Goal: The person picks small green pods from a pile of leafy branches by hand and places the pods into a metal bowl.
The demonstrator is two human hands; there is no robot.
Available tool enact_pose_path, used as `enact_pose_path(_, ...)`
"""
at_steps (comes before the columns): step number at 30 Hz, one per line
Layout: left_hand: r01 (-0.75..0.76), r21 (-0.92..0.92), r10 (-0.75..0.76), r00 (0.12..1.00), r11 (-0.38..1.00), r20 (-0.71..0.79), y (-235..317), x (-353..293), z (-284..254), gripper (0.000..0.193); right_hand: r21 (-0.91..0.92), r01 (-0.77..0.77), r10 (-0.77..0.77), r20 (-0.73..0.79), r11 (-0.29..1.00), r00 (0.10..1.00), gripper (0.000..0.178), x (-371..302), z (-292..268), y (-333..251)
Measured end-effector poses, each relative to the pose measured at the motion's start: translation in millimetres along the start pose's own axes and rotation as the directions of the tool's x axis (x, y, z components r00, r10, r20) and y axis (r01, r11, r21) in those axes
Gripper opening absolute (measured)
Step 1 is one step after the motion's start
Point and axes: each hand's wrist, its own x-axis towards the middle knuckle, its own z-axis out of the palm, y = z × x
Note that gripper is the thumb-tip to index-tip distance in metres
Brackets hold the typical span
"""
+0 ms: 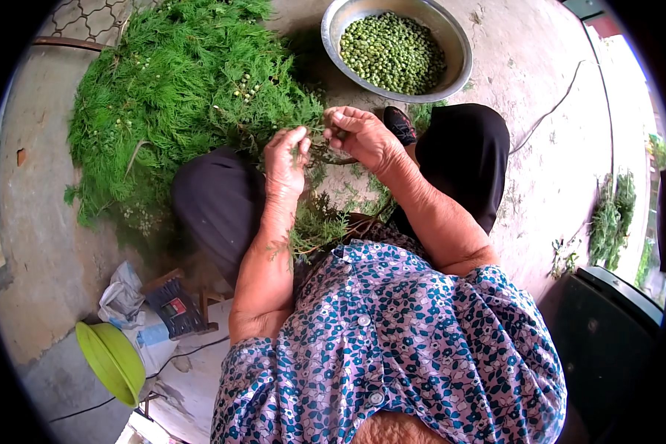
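My left hand [286, 161] is closed around a thin green evergreen sprig [313, 129], held up between my knees. Right beside it my right hand [362, 138] pinches with thumb and fingers at the sprig's far end; whatever small thing sits between those fingertips is hidden. A large heap of feathery evergreen branches [177, 89], dotted with small pale green cones, lies to the left of both hands. Beyond my right hand stands a metal basin [460, 61] holding many small round green cones [392, 53]. Another cut branch [320, 231] rests in my lap under my forearms.
A lime-green plastic basin [111, 362] leans at the lower left near a crumpled pale bag [123, 296] and a dark slatted item [176, 305]. Dark cable runs past them. At the right are a dark green box [599, 348] and more cut greenery [613, 222].
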Motion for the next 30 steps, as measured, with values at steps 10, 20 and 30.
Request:
enact_pose_path(10,0.132,-0.366,-0.142,0.990,0.921,-0.001,2,8,-20,0.012,0.535,0.411,-0.313,-0.267,0.738,0.911,0.023,19,-12,-82)
enact_pose_path(20,0.060,-0.392,-0.069,0.998,0.918,-0.007,4,21,-24,0.012,-0.935,0.342,-0.272,0.307,0.091,0.912,0.030,23,-36,-36)
enact_pose_path(30,0.102,-0.399,-0.113,0.994,0.911,-0.004,11,36,-24,0.010,-0.932,0.343,0.364,0.281,-0.119,0.888,0.039,-25,22,-29)
